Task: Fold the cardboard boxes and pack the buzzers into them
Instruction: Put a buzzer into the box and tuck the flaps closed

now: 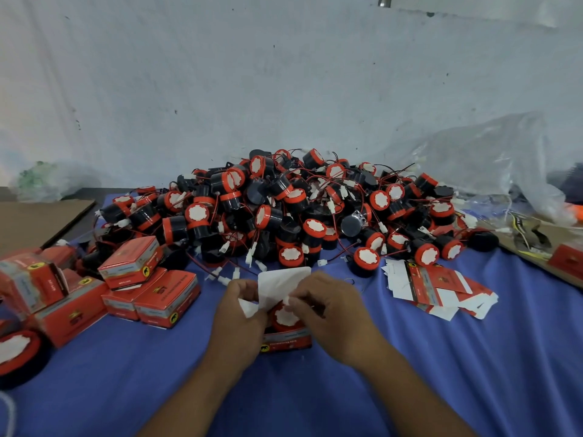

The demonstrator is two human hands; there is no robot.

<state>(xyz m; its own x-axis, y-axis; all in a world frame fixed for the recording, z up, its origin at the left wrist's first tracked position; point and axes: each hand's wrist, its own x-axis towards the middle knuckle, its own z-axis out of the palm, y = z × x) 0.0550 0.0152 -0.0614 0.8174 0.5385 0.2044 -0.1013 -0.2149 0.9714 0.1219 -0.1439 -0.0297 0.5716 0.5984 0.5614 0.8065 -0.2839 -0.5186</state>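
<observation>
An open box (285,340), red with white flaps, stands on the blue cloth (473,357) of the bench, and one buzzer (284,316) sits inside it, red cap up. The left hand (239,310) grips the box's left side and side flap with curled fingers. The right hand (331,310) curls round its right side, fingertips pinching a white flap edge over the buzzer. The tall lid flap (280,285) stands upright behind. Beyond the box lies the loose buzzer pile (299,212). Left of the box are the closed boxes (151,285), stacked unevenly; right of it, the flat unfolded boxes (438,288)
</observation>
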